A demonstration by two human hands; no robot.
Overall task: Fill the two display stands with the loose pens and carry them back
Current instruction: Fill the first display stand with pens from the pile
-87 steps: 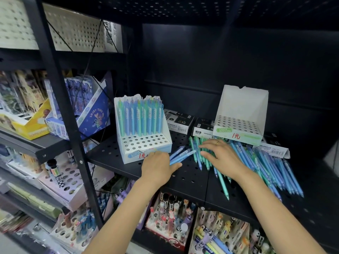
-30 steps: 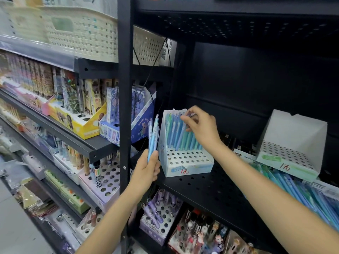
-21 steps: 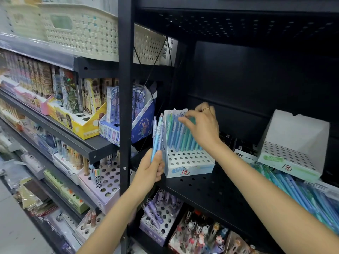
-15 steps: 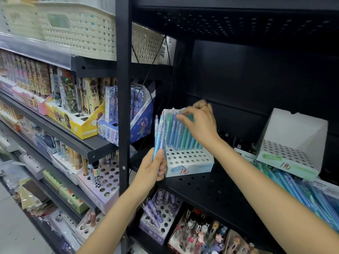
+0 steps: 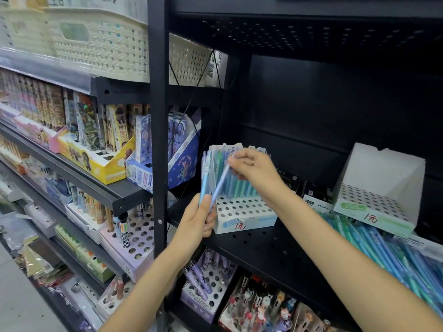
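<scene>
Left hand (image 5: 201, 220) is nearest, low at the front edge of the black shelf (image 5: 268, 250), fingers curled round the lower ends of a small bunch of light-blue pens (image 5: 205, 178) that stand roughly upright, tips down in the fist, tops level with the left wall of the near stand (image 5: 242, 214). One pen (image 5: 221, 179) leans out of that bunch: its long axis runs from the left fist up and to the right, and its top end is pinched by the right hand (image 5: 251, 167), which sits higher and farther in, right above the stand's back rows. So the pen is bridged between both hands, with the right hand closer to the stand's holes; judgement: the next move is pulling it free of the left grip and turning it vertical over an open hole. The free holes lie in the front rows, below and just near of the right hand; the back rows already hold teal and blue pens (image 5: 237, 185). The stand is just right of the left hand, touching or nearly so, cannot tell. Farther right, well apart, the second stand (image 5: 376, 200) has all visible holes empty, and the loose pens (image 5: 374, 250) lie flat on the shelf in front of it, long axes running far-left to near-right. Most of the filling looks not yet done.
</scene>
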